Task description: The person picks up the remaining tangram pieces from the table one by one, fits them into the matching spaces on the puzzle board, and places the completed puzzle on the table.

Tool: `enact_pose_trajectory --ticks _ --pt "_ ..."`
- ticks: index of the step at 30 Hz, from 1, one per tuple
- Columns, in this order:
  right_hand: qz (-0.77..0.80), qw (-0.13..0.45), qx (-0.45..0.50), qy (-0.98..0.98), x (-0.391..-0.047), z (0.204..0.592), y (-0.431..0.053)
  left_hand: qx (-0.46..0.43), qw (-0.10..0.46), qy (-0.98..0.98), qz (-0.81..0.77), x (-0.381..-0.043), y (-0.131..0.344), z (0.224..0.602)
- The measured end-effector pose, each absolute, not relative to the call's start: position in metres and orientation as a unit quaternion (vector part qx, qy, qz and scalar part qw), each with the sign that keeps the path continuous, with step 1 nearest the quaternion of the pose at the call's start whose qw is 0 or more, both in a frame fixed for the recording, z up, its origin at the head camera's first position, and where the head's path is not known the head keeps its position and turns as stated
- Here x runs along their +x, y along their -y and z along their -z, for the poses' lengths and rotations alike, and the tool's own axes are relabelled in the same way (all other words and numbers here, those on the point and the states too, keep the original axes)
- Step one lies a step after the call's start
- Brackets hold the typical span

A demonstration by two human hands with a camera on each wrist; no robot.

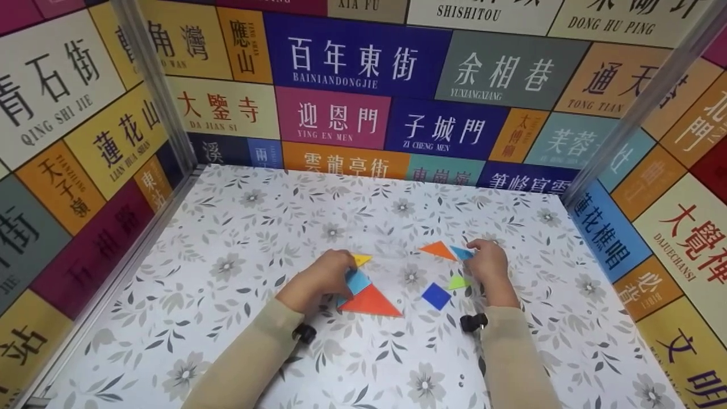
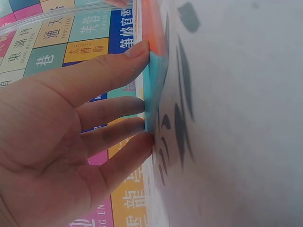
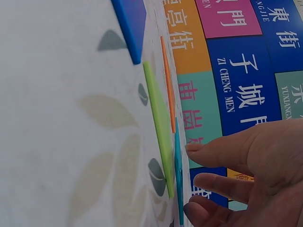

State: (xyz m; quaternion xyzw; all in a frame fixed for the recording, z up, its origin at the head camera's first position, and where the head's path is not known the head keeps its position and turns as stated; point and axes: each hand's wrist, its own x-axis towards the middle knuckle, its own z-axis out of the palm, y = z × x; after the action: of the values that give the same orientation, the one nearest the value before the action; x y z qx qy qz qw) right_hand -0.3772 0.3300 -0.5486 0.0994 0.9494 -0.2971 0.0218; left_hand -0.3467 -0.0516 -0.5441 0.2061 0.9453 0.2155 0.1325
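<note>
Flat coloured tangram pieces lie on the table in two groups. On the left, my left hand (image 1: pixel 326 275) rests with thumb and fingertips on a light blue piece (image 1: pixel 358 280), partly hidden by the hand. A red-orange triangle (image 1: pixel 372 302) adjoins it below, and a yellow triangle (image 1: pixel 362 260) shows above. The left wrist view has the thumb (image 2: pixel 137 48) where light blue meets orange. My right hand (image 1: pixel 489 264) is at a small blue triangle (image 1: pixel 461 253), fingertips right by its edge. Beside that lie an orange triangle (image 1: pixel 438 250), a light green triangle (image 1: pixel 459 282) and a dark blue square (image 1: pixel 436 296).
A white floral cloth (image 1: pixel 255 363) covers the table. Panels with coloured, lettered blocks (image 1: pixel 358 51) stand behind and on both sides, joined at clear corner strips (image 1: pixel 164 91). Each sleeved wrist wears a small black device (image 1: pixel 304 333).
</note>
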Motion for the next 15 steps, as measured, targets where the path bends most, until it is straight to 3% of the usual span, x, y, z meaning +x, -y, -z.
enact_pose_trajectory --ticks 8,15 --pt "0.279 0.007 0.077 -0.957 -0.3774 0.5503 -0.3311 0.244 0.092 -0.943 -0.209 -0.3449 0.0547 0.5445" --pt "0.283 0.01 0.092 -0.955 -0.3751 0.5521 -0.3289 0.209 0.12 -0.945 -0.22 -0.3443 0.0531 0.5439"
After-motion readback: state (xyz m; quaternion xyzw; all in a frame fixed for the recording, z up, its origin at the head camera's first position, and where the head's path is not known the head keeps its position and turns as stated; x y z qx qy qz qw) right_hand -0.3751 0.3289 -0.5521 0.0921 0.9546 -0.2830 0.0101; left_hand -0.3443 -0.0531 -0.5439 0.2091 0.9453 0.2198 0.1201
